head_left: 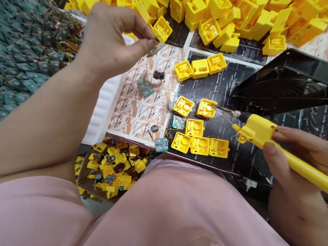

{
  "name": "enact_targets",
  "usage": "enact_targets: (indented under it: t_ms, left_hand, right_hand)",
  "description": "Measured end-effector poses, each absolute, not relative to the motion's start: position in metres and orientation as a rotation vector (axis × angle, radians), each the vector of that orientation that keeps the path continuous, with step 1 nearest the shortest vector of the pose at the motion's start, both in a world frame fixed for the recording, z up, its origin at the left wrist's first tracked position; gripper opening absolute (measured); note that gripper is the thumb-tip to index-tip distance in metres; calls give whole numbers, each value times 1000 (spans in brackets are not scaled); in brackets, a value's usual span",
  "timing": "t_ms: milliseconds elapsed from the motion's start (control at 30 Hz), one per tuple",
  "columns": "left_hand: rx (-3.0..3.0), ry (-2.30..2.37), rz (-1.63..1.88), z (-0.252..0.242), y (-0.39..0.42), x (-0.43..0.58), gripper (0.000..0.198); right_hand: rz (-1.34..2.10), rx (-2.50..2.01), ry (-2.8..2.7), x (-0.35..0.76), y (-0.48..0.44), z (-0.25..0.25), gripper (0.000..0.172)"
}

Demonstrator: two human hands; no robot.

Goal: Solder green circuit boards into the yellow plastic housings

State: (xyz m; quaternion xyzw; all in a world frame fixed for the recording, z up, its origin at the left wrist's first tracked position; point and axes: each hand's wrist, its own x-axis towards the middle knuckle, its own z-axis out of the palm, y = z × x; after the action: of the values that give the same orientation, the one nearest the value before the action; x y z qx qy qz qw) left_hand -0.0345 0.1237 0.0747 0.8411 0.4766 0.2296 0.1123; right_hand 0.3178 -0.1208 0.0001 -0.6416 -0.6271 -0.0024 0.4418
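My right hand point(298, 158) is wrapped around a yellow soldering iron point(304, 165) with a thin wire guide beside its metal tip. That tip meets the right edge of an open yellow plastic case point(206, 108). Higher up on the left, my left hand point(116, 40) pinches a small, thin greyish piece between thumb and fingertips; blur hides what it is. Below those fingers is a blurred green circuit board point(146, 87), near a dark bundle of thin wires point(158, 75). Another open case point(183, 106) lies left of the iron's tip.
Yellow cases point(200, 68) stand in a row, with a large heap point(257, 11) behind. Circuit boards point(161, 145) and a round speaker point(154, 128) lie near the front edge. A black fan point(285, 84) stands right. Boards are piled left point(15, 54); a box of parts point(83, 177) sits below.
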Motion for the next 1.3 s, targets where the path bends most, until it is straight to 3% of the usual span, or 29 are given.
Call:
enact_targets:
  t_ms: [133,233,400,500,633,767,900,1100,1300]
  left_hand:
    - [2613,1292,876,63,84,-45,44]
    - [2278,1185,956,45,70,-44,32]
    - [1768,988,618,46,53,-18,21]
    - [2003,849,415,49,31,0,13]
    - [2681,776,118,24,1,17,26]
    - [2882,907,38,0,-11,25,34]
    - [2873,1030,93,1,-13,32,31]
    - [2910,1113,3,4,-15,43,30]
    - [2912,1128,-73,5,-15,46,31]
  right_hand:
    - [-99,-1462,-1439,314,-126,0,44]
    - [-58,-1454,-1428,317,-134,-1,48]
    - [-48,-1485,-1385,319,-155,-7,45]
    - [-32,-1464,-1363,318,-166,-11,44]
    - [24,-1406,-1392,320,-179,-15,53]
    - [69,-1386,-1530,321,-188,-17,68]
    - [109,-1298,-1704,315,-179,-14,58]
    - [202,-1057,-1958,305,-161,-12,15]
    - [4,-999,-2021,292,-149,-7,20]
